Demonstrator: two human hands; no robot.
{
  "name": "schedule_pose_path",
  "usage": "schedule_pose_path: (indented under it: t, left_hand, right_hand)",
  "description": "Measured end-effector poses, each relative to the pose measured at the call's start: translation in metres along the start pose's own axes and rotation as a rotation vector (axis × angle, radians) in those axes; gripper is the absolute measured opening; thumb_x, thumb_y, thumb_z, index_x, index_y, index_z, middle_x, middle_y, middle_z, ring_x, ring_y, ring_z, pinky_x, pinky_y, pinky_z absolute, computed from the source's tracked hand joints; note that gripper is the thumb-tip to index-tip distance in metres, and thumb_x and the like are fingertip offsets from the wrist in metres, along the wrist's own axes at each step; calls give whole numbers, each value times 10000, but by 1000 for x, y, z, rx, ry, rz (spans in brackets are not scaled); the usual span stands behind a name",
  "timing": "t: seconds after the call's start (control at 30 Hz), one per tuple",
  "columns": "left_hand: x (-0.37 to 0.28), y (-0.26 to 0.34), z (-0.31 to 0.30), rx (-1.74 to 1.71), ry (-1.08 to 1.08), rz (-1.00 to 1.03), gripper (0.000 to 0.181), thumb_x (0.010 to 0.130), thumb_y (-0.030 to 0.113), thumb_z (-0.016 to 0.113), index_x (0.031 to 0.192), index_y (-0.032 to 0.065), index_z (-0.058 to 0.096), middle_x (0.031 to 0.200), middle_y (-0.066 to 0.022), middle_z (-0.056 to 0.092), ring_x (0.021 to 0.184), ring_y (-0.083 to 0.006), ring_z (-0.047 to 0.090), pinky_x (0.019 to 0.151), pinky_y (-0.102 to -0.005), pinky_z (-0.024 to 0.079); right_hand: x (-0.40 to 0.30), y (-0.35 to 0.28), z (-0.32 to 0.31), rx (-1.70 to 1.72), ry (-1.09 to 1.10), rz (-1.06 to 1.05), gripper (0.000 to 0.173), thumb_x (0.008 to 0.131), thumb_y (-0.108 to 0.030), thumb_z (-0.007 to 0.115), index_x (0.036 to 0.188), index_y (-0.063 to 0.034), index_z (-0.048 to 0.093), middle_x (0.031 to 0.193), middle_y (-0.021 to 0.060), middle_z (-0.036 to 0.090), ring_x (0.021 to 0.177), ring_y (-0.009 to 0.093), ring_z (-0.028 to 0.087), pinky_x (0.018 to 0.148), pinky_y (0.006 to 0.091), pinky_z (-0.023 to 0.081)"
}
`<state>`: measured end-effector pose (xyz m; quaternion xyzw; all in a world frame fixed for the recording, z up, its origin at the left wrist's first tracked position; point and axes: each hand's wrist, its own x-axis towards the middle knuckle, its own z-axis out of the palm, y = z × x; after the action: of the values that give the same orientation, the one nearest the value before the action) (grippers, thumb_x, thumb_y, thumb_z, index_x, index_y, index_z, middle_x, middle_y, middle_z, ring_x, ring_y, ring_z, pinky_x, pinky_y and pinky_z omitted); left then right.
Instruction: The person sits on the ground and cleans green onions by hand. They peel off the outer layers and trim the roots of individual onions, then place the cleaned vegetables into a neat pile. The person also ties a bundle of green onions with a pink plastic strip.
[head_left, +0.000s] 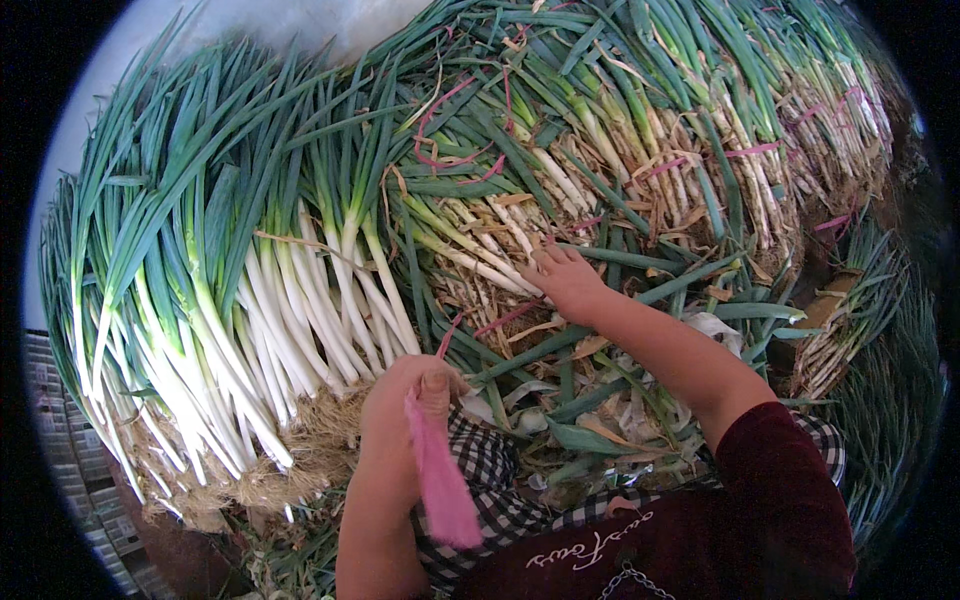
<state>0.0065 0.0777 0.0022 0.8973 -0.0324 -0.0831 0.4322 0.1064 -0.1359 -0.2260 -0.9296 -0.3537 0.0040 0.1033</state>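
My left hand (411, 390) is closed around a pink strip (442, 480), whose wide flat end hangs below my fist; a short thin pink piece sticks up behind it. To its left stands a dense row of peeled green onions (292, 322) with white stalks and rooty ends. Reaching forward, my right hand (566, 281) lies on the lower stalks of unpeeled green onions (487, 262) with dry, soil-stained skins. Its fingertips touch the stalks, but whether they grip any is unclear.
Bundles of unpeeled green onions (675, 172) tied with pink bands fill the back and right. Stripped leaves and skins (592, 405) litter the space between my arms. A smaller bundle (840, 330) lies at far right. Checked fabric (487, 465) covers my lap.
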Motion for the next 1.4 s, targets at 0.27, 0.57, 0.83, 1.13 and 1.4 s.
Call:
schedule_pose_path:
  t: [0.27,0.57,0.83,1.13,1.4]
  left_hand:
    - [-1,-8,-6,21,-5,76,184,846,169,454,739,30,510,684,-115,510,655,-294,503,620,-353,411]
    - [10,4,3,-200,93,-108,347,904,217,340,646,19,460,545,-89,458,548,-222,481,614,-365,425]
    - [-6,20,44,-561,341,-165,530,926,434,208,507,125,306,438,5,295,412,-126,299,482,-262,329]
    - [-76,111,52,-985,160,-146,512,929,423,221,509,132,253,425,19,240,410,-135,240,452,-287,269]
    - [-96,158,42,-1103,-112,76,452,944,366,201,572,120,275,478,17,283,436,-97,241,431,-235,215]
  right_hand:
    - [23,40,9,595,-197,330,260,839,-270,468,858,-26,557,705,104,537,720,232,536,671,375,418]
    - [-35,19,-18,1012,-165,856,448,885,-421,386,783,-3,510,664,80,496,613,201,449,608,366,384]
    - [-81,3,-104,1104,-125,682,351,902,-300,399,767,6,506,575,42,427,528,133,399,507,330,357]
    - [-149,-14,-193,877,-79,413,346,903,-270,389,753,21,502,587,80,449,537,171,414,506,341,356]
    - [-266,-68,-252,868,-18,492,353,906,-279,401,703,8,432,563,31,370,551,132,371,502,311,355]
